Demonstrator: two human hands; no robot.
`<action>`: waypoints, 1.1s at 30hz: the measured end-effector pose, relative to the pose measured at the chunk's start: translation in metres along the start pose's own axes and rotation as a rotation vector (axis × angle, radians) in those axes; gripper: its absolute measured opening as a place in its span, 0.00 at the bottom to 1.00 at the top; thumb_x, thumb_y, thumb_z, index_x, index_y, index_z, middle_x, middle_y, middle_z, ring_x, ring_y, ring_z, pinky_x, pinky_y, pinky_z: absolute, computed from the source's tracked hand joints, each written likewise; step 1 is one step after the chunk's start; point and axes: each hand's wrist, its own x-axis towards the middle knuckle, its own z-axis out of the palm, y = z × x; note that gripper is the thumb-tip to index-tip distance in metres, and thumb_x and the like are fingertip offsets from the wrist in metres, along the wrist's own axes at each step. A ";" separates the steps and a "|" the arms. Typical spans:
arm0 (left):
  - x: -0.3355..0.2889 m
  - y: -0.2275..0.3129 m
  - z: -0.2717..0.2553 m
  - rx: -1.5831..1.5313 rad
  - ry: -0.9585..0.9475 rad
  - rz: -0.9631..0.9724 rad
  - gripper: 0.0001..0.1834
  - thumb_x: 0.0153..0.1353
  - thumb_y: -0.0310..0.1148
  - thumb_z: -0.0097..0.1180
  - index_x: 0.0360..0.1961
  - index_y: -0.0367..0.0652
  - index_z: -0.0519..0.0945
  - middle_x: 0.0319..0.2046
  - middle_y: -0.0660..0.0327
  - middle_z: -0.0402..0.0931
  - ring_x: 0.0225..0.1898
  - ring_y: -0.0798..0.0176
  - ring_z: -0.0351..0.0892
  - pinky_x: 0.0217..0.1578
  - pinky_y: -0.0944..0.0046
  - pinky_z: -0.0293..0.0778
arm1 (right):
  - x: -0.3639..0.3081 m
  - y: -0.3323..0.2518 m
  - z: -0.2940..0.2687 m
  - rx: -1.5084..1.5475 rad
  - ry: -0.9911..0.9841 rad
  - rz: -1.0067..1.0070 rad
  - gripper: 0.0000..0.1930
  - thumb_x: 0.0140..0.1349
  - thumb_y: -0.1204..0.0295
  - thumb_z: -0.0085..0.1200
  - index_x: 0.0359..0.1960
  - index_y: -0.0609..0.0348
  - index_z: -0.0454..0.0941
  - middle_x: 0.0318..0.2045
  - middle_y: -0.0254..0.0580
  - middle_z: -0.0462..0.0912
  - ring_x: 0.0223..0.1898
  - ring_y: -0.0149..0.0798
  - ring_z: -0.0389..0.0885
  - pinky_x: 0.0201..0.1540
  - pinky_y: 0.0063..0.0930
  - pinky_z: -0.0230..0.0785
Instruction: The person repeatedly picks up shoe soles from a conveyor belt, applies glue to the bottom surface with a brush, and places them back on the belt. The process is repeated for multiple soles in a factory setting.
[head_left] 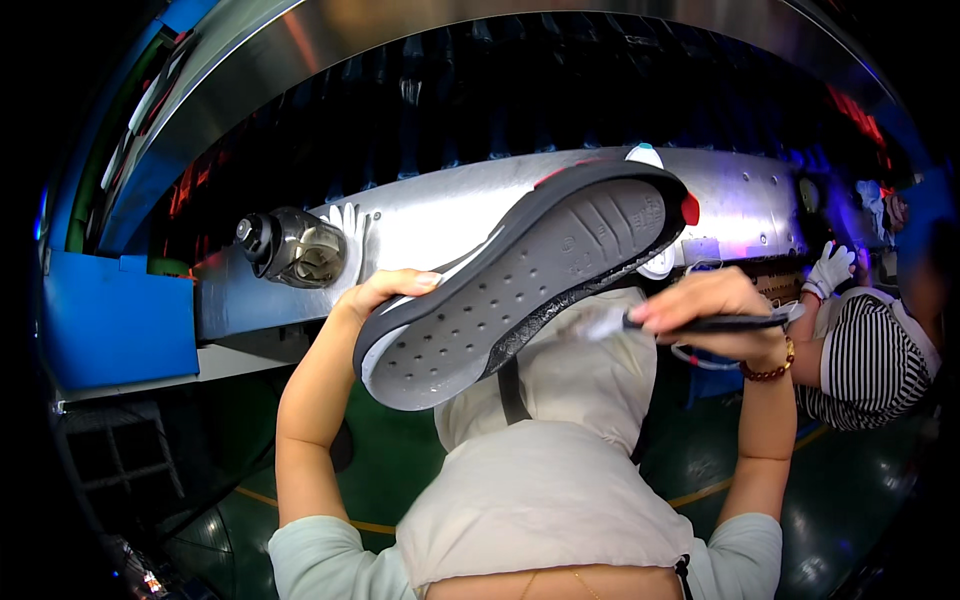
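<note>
A shoe sole (510, 290), grey inside with a dark raised rim and red bits at its toe end, is tilted up in front of me. My left hand (390, 288) grips its rim at the left, thumb on the near edge, other fingers hidden behind it. Wet-looking gloss shows on the inner side wall nearest my right hand. My right hand (715, 310) is closed round the dark handle of a brush (607, 325). The pale bristles, smeared by motion, are just off the sole's lower right edge, over my apron (560, 470).
A metal bench (430, 215) runs across ahead, with a dark-lidded clear bottle (300, 248) and a white glove (350, 235) at its left. A blue panel (120, 320) stands farther left. Another person in a striped top (870, 350) is at the right, wearing a white glove (830, 270).
</note>
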 end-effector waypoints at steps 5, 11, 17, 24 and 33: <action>-0.005 -0.002 -0.005 0.021 -0.025 0.000 0.29 0.40 0.38 0.59 0.46 0.36 0.72 0.39 0.53 0.73 0.38 0.62 0.72 0.41 0.67 0.68 | -0.002 0.020 0.003 -0.190 0.044 -0.025 0.10 0.43 0.83 0.58 0.31 0.61 0.78 0.35 0.46 0.80 0.38 0.37 0.79 0.43 0.26 0.69; -0.008 -0.003 -0.005 0.020 -0.059 0.017 0.29 0.41 0.38 0.58 0.46 0.35 0.71 0.38 0.53 0.73 0.38 0.63 0.73 0.41 0.68 0.68 | 0.000 0.020 -0.009 -0.197 0.144 -0.111 0.10 0.44 0.82 0.57 0.31 0.62 0.78 0.34 0.45 0.80 0.38 0.38 0.79 0.41 0.25 0.71; 0.006 -0.009 -0.018 0.047 -0.053 0.045 0.28 0.44 0.36 0.55 0.47 0.33 0.69 0.39 0.53 0.73 0.37 0.63 0.75 0.41 0.68 0.69 | -0.002 0.023 -0.006 -0.131 0.088 0.070 0.11 0.43 0.82 0.58 0.32 0.63 0.78 0.32 0.45 0.80 0.36 0.37 0.80 0.42 0.23 0.71; 0.059 -0.023 0.035 -0.381 -0.377 0.287 0.24 0.55 0.40 0.44 0.50 0.37 0.67 0.44 0.52 0.72 0.42 0.59 0.74 0.44 0.60 0.70 | 0.036 0.014 0.054 0.355 0.214 0.270 0.10 0.50 0.78 0.54 0.36 0.63 0.78 0.27 0.40 0.79 0.23 0.25 0.75 0.27 0.15 0.69; 0.068 -0.040 0.039 -0.499 -0.288 0.280 0.20 0.58 0.36 0.41 0.46 0.32 0.70 0.38 0.52 0.75 0.36 0.61 0.77 0.40 0.66 0.74 | 0.042 0.079 0.021 -0.205 1.061 -0.031 0.10 0.49 0.79 0.55 0.36 0.66 0.77 0.35 0.46 0.79 0.32 0.32 0.76 0.37 0.21 0.68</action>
